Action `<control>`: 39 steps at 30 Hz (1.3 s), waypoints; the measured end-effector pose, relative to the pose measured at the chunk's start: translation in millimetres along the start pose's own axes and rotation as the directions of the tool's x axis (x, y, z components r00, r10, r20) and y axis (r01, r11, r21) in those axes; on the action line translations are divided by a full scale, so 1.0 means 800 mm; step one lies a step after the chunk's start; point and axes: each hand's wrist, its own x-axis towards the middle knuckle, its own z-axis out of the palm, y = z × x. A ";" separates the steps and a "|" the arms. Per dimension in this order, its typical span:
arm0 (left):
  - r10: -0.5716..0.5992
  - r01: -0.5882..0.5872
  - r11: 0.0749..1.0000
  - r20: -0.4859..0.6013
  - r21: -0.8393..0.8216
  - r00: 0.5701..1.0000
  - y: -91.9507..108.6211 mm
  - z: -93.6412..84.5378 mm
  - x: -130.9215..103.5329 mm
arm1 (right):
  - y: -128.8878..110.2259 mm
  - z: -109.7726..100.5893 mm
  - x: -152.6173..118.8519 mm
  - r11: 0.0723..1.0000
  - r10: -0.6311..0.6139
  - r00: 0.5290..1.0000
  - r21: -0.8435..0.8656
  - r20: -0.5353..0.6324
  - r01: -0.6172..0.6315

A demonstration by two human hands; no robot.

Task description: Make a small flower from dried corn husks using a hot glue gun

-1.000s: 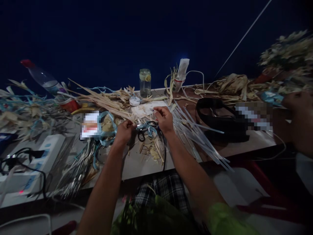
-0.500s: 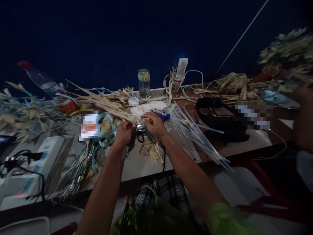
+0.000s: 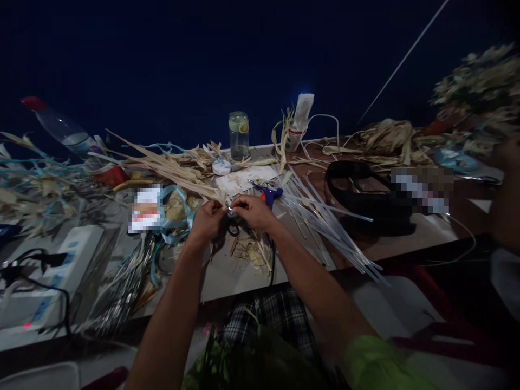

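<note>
My left hand (image 3: 209,219) and my right hand (image 3: 254,211) meet over the middle of the table, each with thumb and forefinger pinched. A tiny bright glint shows between the fingertips, too small to name. Right below the fingers lies a pair of scissors (image 3: 233,228), its dark handle loops showing and the rest hidden. A blue glue gun (image 3: 274,193) with an orange part rests just beyond my right hand. Long pale dried husk strips (image 3: 179,170) fan out behind my left hand. Light blue ribbon (image 3: 184,200) lies to its left.
Clear glue sticks (image 3: 325,222) lie to the right, beside a black strap (image 3: 345,197). A glass jar (image 3: 239,135) and a paper cup (image 3: 296,138) stand at the back. Wire stems (image 3: 130,287) and a power strip (image 3: 75,265) are left. Another person's arm (image 3: 506,189) is at far right.
My right hand's fingers have drawn down and in to a pinch against my left fingertips. The light blue shiny piece seen between the hands is now mostly hidden. More of the glue gun shows.
</note>
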 end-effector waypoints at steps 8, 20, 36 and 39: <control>0.015 -0.005 0.990 -0.068 0.142 0.998 0.004 -0.002 0.000 | -0.007 0.001 -0.005 0.994 -0.015 1.000 -0.109 0.015 0.017; 0.101 -0.089 0.976 -0.051 0.197 0.994 0.005 0.008 -0.003 | -0.009 0.007 -0.008 0.949 0.097 0.994 -0.296 -0.044 -0.106; -0.189 0.288 0.797 0.235 -0.530 0.954 0.004 0.011 -0.004 | -0.023 0.014 -0.014 0.952 0.093 0.986 -0.278 -0.140 -0.130; -0.131 0.337 0.689 0.347 -0.641 0.929 0.010 0.010 -0.007 | -0.023 0.008 -0.012 0.968 0.137 0.982 -0.193 -0.132 -0.161</control>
